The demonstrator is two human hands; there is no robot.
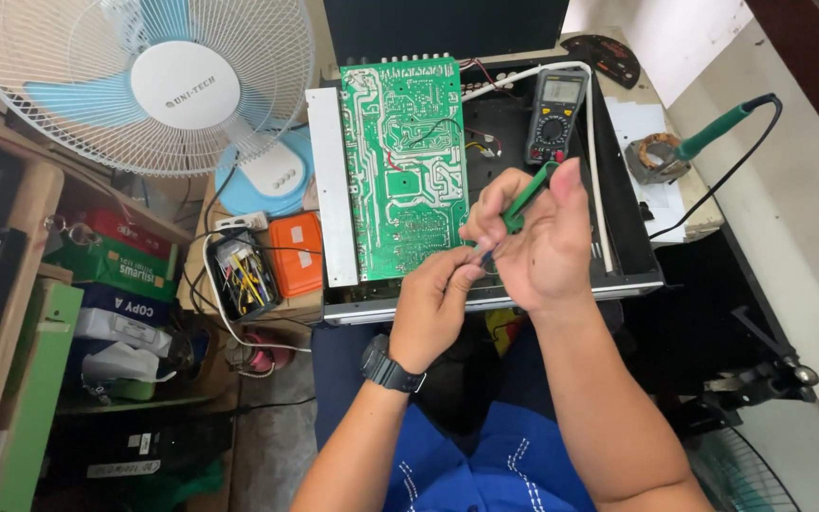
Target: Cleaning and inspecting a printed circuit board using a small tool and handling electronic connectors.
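The right hand (537,242) closes its fingers (495,204) around a green-handled tool (528,196), angled tip-down for control. The left hand (436,299) pinches narrowly at the tip, steadying it. The green circuit board (405,166), at 11 o'clock, lies solder-side up for access. The multimeter (555,114) rests at 12 o'clock inside the black chassis (632,242).

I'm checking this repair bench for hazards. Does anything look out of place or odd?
The green circuit board lies solder side up, tilted across the open black case. A second soldering iron rests at the bench edge. Nothing looks spilled or broken.
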